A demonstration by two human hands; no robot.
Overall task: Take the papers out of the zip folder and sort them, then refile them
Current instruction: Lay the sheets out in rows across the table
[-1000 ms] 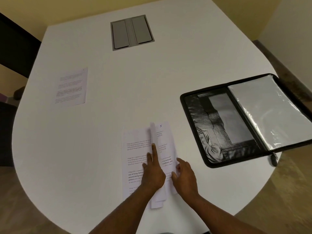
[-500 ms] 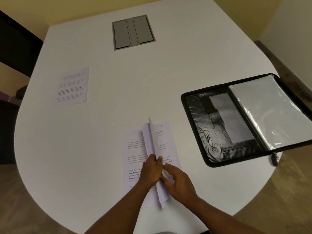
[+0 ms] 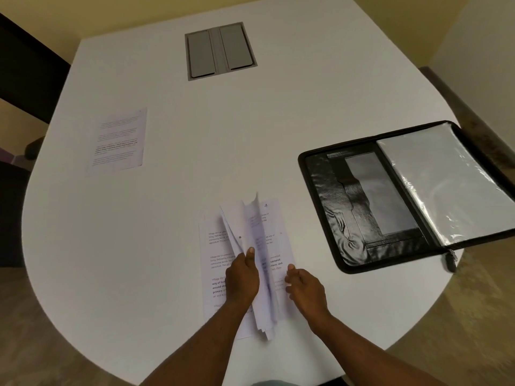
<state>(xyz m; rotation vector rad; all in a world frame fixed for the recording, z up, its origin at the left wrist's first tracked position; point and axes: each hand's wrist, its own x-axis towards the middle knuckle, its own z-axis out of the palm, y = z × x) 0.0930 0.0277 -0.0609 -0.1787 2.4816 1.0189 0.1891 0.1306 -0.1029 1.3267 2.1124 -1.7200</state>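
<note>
Near table (image 3: 139, 246) edge, L hand (image 3: 242, 277) grips a bunch of lifted sheets (image 3: 255, 246) standing on edge, thumb up against them, over the printed stack (image 3: 220, 263) lying flat; R hand (image 3: 305, 288) is released, fingers loosely bent w/ tips touching the stack's right side, top pg there marked "4". Further right the black zip folder (image 3: 342, 218) lies unzipped & spread flat, clear sleeves on its right half, zip pull at the table edge. Far left one single sheet (image 3: 118, 139) lies apart, grey hatch (image 3: 220, 50) inset at the far end
</note>
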